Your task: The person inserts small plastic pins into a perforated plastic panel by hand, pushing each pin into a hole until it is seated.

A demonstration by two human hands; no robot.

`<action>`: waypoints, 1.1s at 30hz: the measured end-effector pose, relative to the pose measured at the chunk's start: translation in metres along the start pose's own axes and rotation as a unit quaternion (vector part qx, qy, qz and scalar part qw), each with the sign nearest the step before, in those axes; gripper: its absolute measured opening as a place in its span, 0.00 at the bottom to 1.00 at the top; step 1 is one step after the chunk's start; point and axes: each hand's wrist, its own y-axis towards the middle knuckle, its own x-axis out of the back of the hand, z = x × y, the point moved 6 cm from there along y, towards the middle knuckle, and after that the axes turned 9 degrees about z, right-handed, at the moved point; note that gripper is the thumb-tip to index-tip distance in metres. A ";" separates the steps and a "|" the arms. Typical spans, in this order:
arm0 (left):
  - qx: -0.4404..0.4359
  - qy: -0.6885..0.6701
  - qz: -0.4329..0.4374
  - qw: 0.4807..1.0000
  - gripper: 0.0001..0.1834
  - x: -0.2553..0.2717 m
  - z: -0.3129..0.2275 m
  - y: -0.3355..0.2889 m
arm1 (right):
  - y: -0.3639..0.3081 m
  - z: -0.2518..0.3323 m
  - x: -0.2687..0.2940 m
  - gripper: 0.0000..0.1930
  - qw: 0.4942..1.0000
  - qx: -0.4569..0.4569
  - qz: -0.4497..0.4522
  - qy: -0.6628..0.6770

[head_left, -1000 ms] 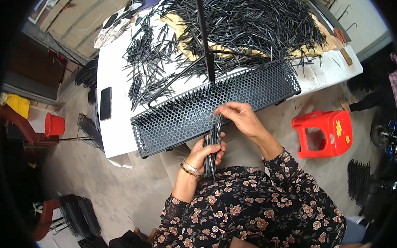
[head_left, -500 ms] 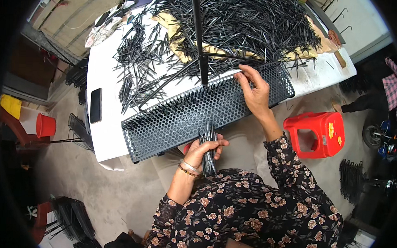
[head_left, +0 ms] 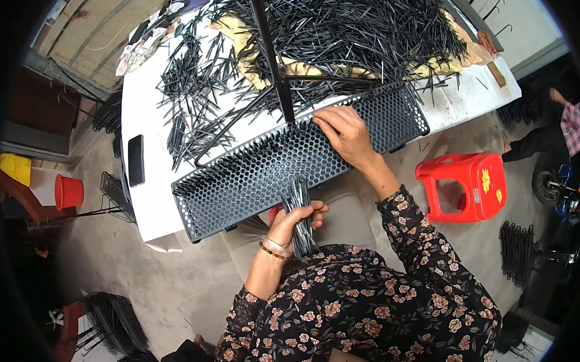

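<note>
A long black perforated panel (head_left: 238,201) lies tilted along the table's near edge, partly over my lap. Short thin black sticks (head_left: 230,163) stand in its holes along the far side, from the left end to about the middle. My left hand (head_left: 288,227) is closed round a bundle of loose black sticks (head_left: 300,200) just below the panel's near edge. Over the panel's far edge, just right of the standing sticks, my right hand (head_left: 348,135) has its thumb and fingertips pressed together. Whatever is between those fingertips is too small to make out.
A dark rod (head_left: 269,52) rises from the panel's far edge. Behind it, a big heap of black sticks (head_left: 365,33) covers a yellow cloth on the white table (head_left: 158,218). A phone (head_left: 136,161) lies left. A red stool (head_left: 462,187) and another person (head_left: 576,130) are at right.
My right hand has come left and down to the end of the row of standing sticks, its fingers now pinched. My left hand keeps its bundle. The view has shifted slightly.
</note>
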 end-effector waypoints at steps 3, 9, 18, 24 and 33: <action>-0.003 0.019 0.008 1.000 0.14 -0.007 -0.006 -0.003 | 0.003 0.008 0.005 0.06 1.000 0.016 -0.007 -0.005; 0.014 -0.045 0.027 0.999 0.12 -0.023 -0.016 -0.002 | -0.027 0.012 0.015 0.11 0.918 -0.266 0.056 0.287; 0.019 0.047 0.074 0.996 0.19 -0.041 -0.013 0.002 | -0.065 0.038 -0.013 0.13 0.774 -0.370 0.202 0.472; 0.023 0.059 0.000 0.998 0.18 -0.030 -0.006 0.006 | -0.072 0.030 -0.013 0.11 0.755 -0.399 0.190 0.484; -0.006 0.078 -0.001 0.997 0.15 -0.036 -0.010 0.012 | -0.084 0.024 -0.013 0.13 0.715 -0.420 0.155 0.537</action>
